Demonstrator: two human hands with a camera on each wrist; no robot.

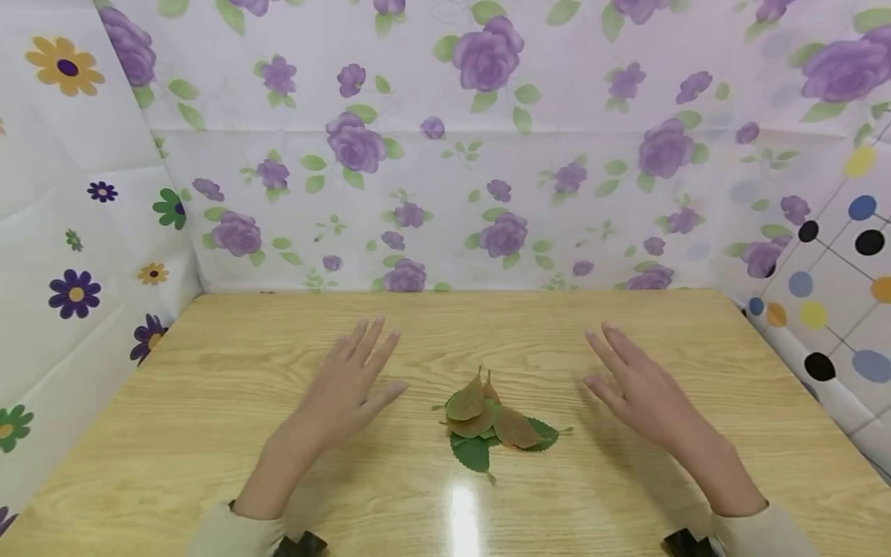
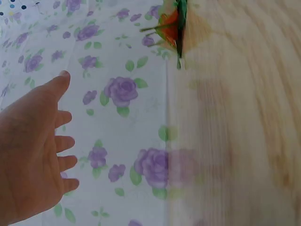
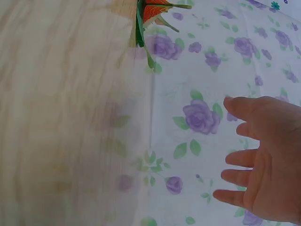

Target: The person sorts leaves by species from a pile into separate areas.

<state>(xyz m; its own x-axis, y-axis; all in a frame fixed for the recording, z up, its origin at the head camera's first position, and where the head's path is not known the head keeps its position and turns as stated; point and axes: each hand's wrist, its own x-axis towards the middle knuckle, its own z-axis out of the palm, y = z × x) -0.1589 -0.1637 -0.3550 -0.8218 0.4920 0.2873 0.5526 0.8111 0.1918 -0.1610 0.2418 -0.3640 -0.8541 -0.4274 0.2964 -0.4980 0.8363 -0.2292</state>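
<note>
A small heap of artificial-looking leaves, some green and some orange-brown, lies overlapped on the wooden table. My left hand hovers to the left of the heap, fingers extended and holding nothing. On the other side, my right hand is held above the table with its fingers straight and nothing in it. Both hands are apart from the leaves. In the left wrist view the leaves show edge-on at the top, and the right wrist view has the leaves at its top as well.
The glossy wooden table spans the lower view. Behind it hangs a purple-rose cloth. A flower-print cloth borders the left side and a dotted cloth the right. A dark strap piece sits at the left wrist.
</note>
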